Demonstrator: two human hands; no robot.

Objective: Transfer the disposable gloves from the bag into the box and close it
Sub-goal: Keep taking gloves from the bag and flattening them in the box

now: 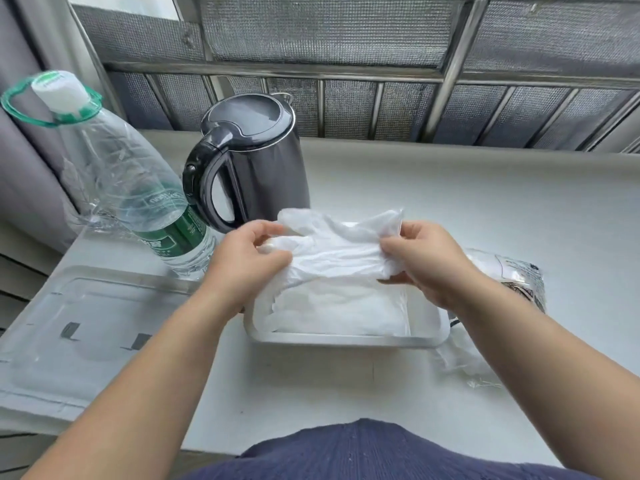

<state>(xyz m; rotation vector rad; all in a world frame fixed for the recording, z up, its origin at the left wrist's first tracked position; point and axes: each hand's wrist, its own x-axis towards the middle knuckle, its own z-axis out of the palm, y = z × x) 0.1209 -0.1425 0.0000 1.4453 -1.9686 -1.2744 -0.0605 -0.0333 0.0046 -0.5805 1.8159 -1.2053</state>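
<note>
A bunch of thin white disposable gloves (337, 249) hangs over the open translucent box (346, 340) in the middle of the white table. My left hand (244, 261) pinches the bunch at its left end and my right hand (427, 259) grips its right end. More white gloves (341, 311) lie inside the box. The clear plastic bag (519, 275) with dark print lies to the right of the box, partly behind my right forearm. The box's clear lid (93, 323) lies flat on the table at the left.
A dark electric kettle (254, 161) stands just behind the box. A large clear water bottle (128, 178) with a green handle stands at the left. A metal railing (346, 74) with mesh runs behind the table. A loose glove (464, 362) lies right of the box.
</note>
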